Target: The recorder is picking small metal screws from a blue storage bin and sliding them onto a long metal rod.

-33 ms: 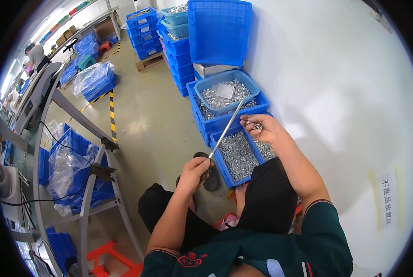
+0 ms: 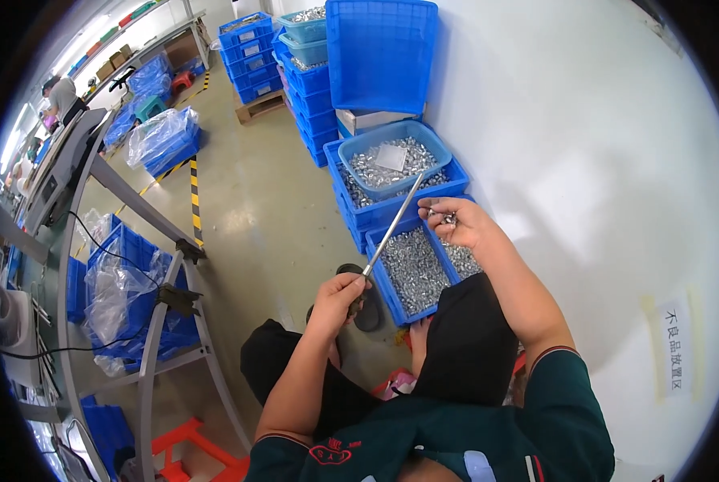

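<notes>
Steel rod [image 2: 393, 225] gripped by left hand [image 2: 339, 296]; right hand [image 2: 454, 222] pinches small, indistinct metal parts [image 2: 445, 217].

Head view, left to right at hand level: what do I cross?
Bagged crate → frame leg → left hand → rod → parts crate → right hand → white wall.

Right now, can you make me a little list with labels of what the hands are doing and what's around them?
Left hand: left hand grips the lower end of a thin metal rod, which slants up toward the right.
Right hand: right hand pinches a few small silver parts over the blue crate.
Crate contents: heaps of small silver metal parts.
Behind it: a light blue tub of similar parts resting on another blue crate.
Right side: white wall.
Left side: grey metal frame.
</notes>
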`<state>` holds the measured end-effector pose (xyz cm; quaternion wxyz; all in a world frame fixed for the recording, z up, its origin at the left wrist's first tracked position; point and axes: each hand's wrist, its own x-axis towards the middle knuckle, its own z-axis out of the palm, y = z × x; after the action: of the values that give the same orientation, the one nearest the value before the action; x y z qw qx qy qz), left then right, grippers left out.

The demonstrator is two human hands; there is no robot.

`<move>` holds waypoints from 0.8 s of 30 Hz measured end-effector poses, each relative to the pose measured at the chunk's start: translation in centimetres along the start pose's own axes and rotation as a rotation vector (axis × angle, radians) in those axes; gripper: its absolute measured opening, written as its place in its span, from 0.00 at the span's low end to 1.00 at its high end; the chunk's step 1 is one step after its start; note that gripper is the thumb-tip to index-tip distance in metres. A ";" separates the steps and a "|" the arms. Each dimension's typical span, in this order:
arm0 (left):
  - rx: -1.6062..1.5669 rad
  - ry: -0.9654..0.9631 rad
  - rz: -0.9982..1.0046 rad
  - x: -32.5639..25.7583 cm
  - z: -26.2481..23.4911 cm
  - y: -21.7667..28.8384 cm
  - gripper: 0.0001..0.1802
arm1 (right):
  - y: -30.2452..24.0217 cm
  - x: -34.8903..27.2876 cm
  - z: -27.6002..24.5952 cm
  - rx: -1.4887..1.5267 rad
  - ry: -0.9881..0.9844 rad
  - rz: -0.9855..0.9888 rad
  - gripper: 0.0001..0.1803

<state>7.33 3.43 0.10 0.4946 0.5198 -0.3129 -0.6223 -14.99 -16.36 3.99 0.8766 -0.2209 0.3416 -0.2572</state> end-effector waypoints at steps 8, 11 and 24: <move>0.063 -0.015 0.060 -0.3 -0.3 -0.2 0.13 | -0.3 -0.2 -0.1 -0.039 -0.122 0.023 0.12; 0.114 -0.025 0.012 -0.6 -0.6 0.0 0.12 | -0.2 -0.3 0.1 -0.052 -0.076 -0.038 0.14; 0.169 -0.030 -0.018 -0.9 -0.4 -0.4 0.12 | -0.3 -0.1 0.8 -0.221 0.071 -0.271 0.13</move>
<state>7.61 4.43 -0.10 0.4385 0.5531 -0.3668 -0.6060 -14.58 -16.38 4.75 0.7916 -0.3509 0.3654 -0.3416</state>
